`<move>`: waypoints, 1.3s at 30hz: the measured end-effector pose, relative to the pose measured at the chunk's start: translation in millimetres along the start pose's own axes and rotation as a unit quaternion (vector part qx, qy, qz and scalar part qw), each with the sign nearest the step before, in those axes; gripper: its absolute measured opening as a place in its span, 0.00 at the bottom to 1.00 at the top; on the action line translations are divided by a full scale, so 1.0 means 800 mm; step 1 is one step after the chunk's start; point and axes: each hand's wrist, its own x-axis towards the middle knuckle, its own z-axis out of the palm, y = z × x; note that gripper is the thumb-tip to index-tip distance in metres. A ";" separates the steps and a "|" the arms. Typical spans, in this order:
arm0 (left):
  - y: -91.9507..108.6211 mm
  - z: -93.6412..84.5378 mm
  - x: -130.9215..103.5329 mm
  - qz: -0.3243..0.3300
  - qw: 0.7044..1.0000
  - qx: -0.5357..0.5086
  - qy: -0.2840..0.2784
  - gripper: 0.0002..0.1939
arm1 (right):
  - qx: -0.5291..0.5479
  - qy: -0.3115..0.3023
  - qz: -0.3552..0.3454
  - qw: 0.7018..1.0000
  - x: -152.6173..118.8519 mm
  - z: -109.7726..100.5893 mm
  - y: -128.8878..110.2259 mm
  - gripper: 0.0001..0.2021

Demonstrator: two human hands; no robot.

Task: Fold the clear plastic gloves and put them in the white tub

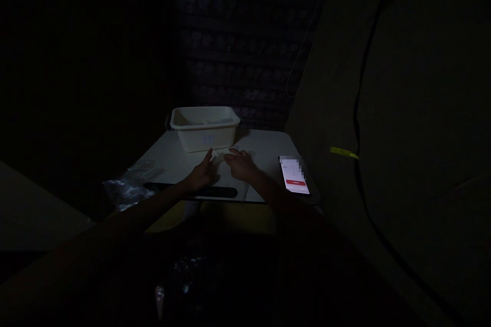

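Both hands are over a small white table (264, 144) in dim light. My left hand (201, 173) is in front of a cream plastic tub (209, 138), its index finger pointing up toward the tub and its other fingers curled. My right hand (241, 164) is just to the right, fingers bent toward the left one. Between the fingertips lies a small pale, seemingly clear piece (219, 157), too dark to make out. Whether either hand grips it cannot be told.
A lit phone (294, 176) lies at the table's right side. Crumpled clear plastic (128, 194) hangs at the left front corner. A dark slot (215, 192) runs along the front edge. A black cable with a yellow tag (343, 152) hangs at the right.
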 end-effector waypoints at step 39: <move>0.006 0.004 0.001 0.070 0.934 0.338 -0.090 0.26 | -0.011 -0.074 0.211 0.975 -0.034 -0.011 0.058 0.14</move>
